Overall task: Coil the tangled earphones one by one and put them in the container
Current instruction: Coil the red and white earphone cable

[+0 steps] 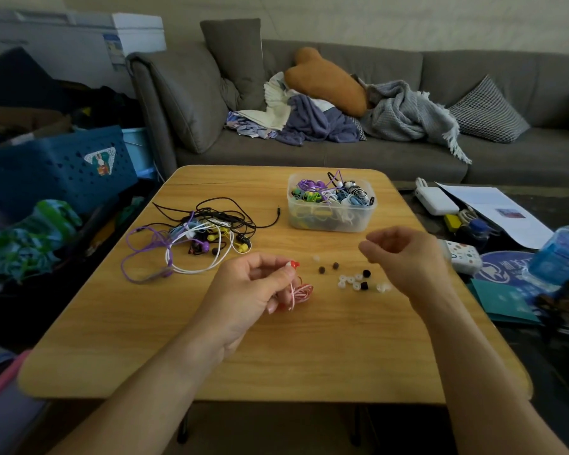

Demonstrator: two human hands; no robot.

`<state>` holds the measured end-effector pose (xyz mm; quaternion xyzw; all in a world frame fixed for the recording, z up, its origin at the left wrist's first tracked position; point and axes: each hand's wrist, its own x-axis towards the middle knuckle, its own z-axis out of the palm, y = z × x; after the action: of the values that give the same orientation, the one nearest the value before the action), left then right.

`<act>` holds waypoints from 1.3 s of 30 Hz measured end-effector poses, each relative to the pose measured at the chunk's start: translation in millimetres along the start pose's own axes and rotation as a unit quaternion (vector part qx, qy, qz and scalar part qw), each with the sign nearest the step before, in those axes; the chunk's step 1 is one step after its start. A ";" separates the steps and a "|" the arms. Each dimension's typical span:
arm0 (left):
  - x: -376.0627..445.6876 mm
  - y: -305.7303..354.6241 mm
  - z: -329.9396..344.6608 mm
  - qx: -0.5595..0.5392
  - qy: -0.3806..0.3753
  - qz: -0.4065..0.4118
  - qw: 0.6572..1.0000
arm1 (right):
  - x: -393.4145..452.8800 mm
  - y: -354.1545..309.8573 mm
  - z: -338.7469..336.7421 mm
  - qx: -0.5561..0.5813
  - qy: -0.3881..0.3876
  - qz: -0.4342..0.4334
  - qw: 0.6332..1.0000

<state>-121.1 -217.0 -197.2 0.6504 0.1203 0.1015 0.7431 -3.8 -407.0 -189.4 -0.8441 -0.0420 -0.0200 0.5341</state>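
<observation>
Head view: a coiled pink earphone (300, 292) is pinched above the worktop (309, 349) by the left hand (253, 287), the right hand (404, 254) is held loosely curled, empty, near the container (331, 205).

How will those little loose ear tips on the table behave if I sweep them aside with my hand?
The loose ear tips look tiny and probably very light, so they would likely scatter rather than slide together. Their rounded shapes suggest some may roll across the smooth table. The clear ones could be hard to spot afterwards.
</observation>
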 end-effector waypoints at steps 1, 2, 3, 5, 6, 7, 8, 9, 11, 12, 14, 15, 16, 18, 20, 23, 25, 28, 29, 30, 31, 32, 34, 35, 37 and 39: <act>0.1 0.3 0.0 -0.002 0.007 0.007 1.000 | -4.5 -2.8 1.9 0.052 -0.021 -0.004 0.998; 0.5 0.4 -0.2 -0.004 0.012 0.015 1.000 | -8.7 -5.6 5.0 0.101 -0.050 -0.010 0.994; 0.7 0.6 -0.3 -0.005 0.015 0.023 1.000 | -13.0 -8.2 7.8 0.149 -0.081 -0.022 0.985; 1.0 0.6 0.2 -0.009 0.016 0.042 0.999 | -19.7 -13.6 14.6 0.234 -0.135 -0.054 0.961; 1.4 0.5 0.6 -0.006 0.016 0.055 0.998 | -22.3 -15.9 18.2 0.267 -0.153 -0.068 0.949; 1.8 0.4 1.2 -0.001 0.015 0.068 0.998 | -24.2 -17.4 21.5 0.291 -0.165 -0.080 0.939; 2.1 0.0 1.6 0.004 0.015 0.079 0.997 | -26.0 -18.8 24.9 0.307 -0.169 -0.089 0.932; 2.1 -0.3 1.7 0.006 0.016 0.088 0.996 | -27.5 -19.7 28.1 0.315 -0.170 -0.098 0.929; 1.7 -0.6 2.1 0.004 0.015 0.100 0.995 | -30.7 -20.2 32.7 0.321 -0.177 -0.113 0.924; 1.4 -0.6 2.6 0.001 0.014 0.106 0.994 | -32.4 -20.8 34.2 0.324 -0.183 -0.119 0.921; 0.8 -0.2 3.1 0.000 0.013 0.118 0.993 | -34.7 -21.3 37.1 0.324 -0.194 -0.129 0.917; 0.6 0.1 3.2 0.000 0.013 0.123 0.992 | -35.4 -21.3 38.4 0.322 -0.194 -0.133 0.917; 0.5 0.4 3.2 -0.002 0.013 0.127 0.992 | -35.9 -21.5 39.6 0.322 -0.194 -0.135 0.917; 0.0 0.5 2.6 -0.010 0.014 0.133 0.991 | -36.1 -21.1 41.3 0.330 -0.196 -0.134 0.914; -0.6 1.0 2.0 -0.014 0.014 0.139 0.990 | -36.0 -20.5 42.3 0.335 -0.204 -0.129 0.911; -0.3 1.1 1.1 -0.005 0.022 0.154 0.988 | -35.9 -20.1 42.6 0.323 -0.214 -0.117 0.914; 0.3 0.5 0.0 0.016 0.030 0.166 0.986 | -35.5 -19.7 42.3 0.318 -0.225 -0.107 0.915; 0.7 -0.8 -1.7 0.056 0.034 0.184 0.981 | -34.7 -19.1 40.5 0.321 -0.254 -0.089 0.908; 0.8 -1.2 -2.0 0.064 0.035 0.188 0.979 | -34.3 -18.6 39.3 0.322 -0.267 -0.084 0.905; 0.9 -1.6 -2.8 0.074 0.036 0.193 0.978 | -34.2 -18.7 38.8 0.322 -0.279 -0.078 0.901; 1.1 -1.5 -2.7 0.084 0.036 0.197 0.976 | -33.8 -18.6 37.6 0.325 -0.285 -0.072 0.899; 1.1 -1.6 -2.9 0.092 0.036 0.200 0.975 | -33.8 -18.8 36.8 0.329 -0.287 -0.066 0.897; 0.8 -2.0 -3.0 0.101 0.033 0.205 0.973 | -33.2 -19.0 36.2 0.334 -0.284 -0.062 0.897; 0.6 -2.1 -3.0 0.102 0.031 0.205 0.973 | -32.7 -18.6 35.9 0.334 -0.282 -0.065 0.897; 0.6 -2.4 -3.2 0.106 0.032 0.205 0.972 | -32.2 -17.6 35.1 0.322 -0.280 -0.075 0.901; 0.5 -2.4 -3.6 0.112 0.035 0.203 0.972 | -31.9 -16.4 34.0 0.309 -0.284 -0.081 0.904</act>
<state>-121.7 -213.8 -200.0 0.7364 0.0223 0.2586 0.6248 -37.4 -370.9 -191.8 -0.6006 -0.2647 0.1913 0.7299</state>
